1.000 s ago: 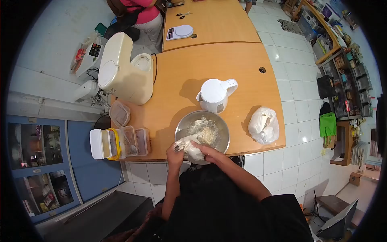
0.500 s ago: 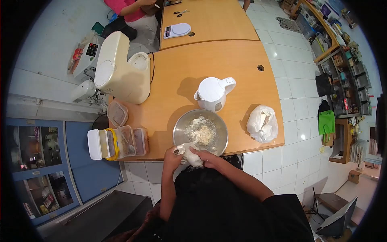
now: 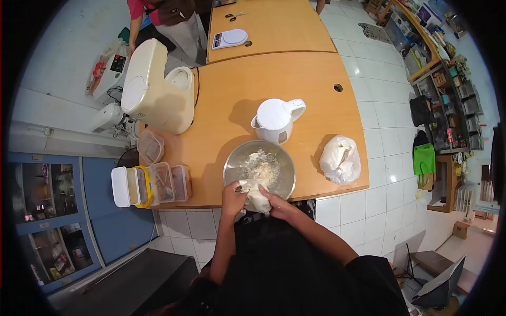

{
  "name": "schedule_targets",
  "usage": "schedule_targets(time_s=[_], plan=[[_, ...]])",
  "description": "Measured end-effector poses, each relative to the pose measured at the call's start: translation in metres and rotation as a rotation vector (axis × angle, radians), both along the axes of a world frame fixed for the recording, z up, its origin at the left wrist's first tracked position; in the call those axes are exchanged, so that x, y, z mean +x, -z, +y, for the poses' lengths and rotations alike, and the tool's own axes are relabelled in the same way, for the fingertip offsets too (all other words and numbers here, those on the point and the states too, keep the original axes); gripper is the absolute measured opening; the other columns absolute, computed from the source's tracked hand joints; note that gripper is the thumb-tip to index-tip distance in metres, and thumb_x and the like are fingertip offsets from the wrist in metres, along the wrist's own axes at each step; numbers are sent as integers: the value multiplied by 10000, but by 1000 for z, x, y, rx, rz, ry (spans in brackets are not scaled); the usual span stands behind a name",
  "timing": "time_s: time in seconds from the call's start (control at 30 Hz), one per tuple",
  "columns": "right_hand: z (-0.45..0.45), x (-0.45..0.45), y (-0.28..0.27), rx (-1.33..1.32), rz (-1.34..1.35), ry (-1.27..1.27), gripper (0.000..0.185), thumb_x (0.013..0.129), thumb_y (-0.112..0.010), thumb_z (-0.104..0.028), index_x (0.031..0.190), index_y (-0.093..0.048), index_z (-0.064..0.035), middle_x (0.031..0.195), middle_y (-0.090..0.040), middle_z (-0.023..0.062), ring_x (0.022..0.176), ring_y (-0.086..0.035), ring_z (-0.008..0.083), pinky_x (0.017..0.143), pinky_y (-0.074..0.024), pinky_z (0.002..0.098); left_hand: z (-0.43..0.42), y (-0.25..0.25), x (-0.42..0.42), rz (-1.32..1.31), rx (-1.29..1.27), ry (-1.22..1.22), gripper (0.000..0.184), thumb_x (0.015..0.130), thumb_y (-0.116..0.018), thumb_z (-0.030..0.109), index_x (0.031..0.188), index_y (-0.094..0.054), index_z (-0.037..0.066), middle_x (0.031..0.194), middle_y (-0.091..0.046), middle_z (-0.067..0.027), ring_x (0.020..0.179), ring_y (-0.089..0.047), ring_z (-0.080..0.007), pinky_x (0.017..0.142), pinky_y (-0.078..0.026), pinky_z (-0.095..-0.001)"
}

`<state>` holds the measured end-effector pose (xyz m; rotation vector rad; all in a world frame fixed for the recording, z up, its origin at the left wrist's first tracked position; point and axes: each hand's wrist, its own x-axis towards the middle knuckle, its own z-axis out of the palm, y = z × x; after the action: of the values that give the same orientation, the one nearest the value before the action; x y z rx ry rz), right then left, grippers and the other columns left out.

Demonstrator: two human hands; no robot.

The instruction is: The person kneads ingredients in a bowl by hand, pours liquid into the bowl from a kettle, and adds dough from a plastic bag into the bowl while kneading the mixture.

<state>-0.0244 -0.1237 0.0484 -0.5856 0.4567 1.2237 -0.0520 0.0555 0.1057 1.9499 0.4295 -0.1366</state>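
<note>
Between my hands is a white plastic bag (image 3: 256,198), held at the near rim of a steel mixing bowl (image 3: 230,167). My left hand (image 3: 233,197) grips the bag's left side, its fingers closed. On the right side, my right hand (image 3: 275,203) is closed on the same bag, thumb on top. Pale, crumbly flour mixture (image 3: 263,168) lies in the bowl, partly covered by the bag. What the bag contains is hidden. A white electric kettle (image 3: 274,117) stands just behind the bowl.
Right of the bowl sits another white plastic bag (image 3: 340,159). Plastic containers (image 3: 161,181) line the table's left edge, below a large cream stand mixer (image 3: 153,95). A kitchen scale (image 3: 230,38) and scissors (image 3: 235,16) lie farther back. A person in pink (image 3: 138,15) stands at the far left.
My hands have moved up and slightly right with the bag, farther over the bowl's near rim. The person in pink has turned and reaches an arm down behind the mixer.
</note>
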Motion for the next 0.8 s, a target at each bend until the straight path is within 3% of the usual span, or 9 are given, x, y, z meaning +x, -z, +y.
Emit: schedule_targets(time_s=[0.27, 0.37, 0.47, 0.8], plan=[[6, 13, -1, 18, -65, 85, 553, 1014, -510, -443, 1410, -460, -61, 1351, -579, 89, 1192, -586, 192, 1016, -475, 361, -3, -6, 17, 29, -20, -99, 257, 799, -644, -16, 1050, -692, -49, 930, -733, -130, 847, -679, -154, 762, -531, -302], [12, 19, -3, 8, -72, 102, 540, 1008, -517, -451, 1391, -487, -72, 1317, -604, 79, 1157, -603, 190, 999, -486, 360, 0, -3, 18, -52, -4, -81, 259, 759, -674, -14, 1017, -697, -29, 896, -731, -177, 847, -714, -239, 758, -533, -341], [17, 29, -21, 15, -63, 102, 527, 990, -543, -466, 1362, -526, -94, 1268, -638, 61, 1110, -625, 187, 978, -497, 360, -4, -15, 26, -47, 28, -203, 251, 772, -651, -25, 1019, -696, -27, 898, -730, -176, 842, -713, -235, 754, -533, -337], [31, 30, -4, 35, -30, 100, 503, 998, -525, -459, 1336, -540, -87, 1207, -662, 66, 1062, -646, 195, 933, -522, 362, 3, -35, 26, -62, 75, -212, 230, 770, -646, -27, 995, -695, -40, 848, -725, -157, 798, -698, -193, 716, -524, -326]])
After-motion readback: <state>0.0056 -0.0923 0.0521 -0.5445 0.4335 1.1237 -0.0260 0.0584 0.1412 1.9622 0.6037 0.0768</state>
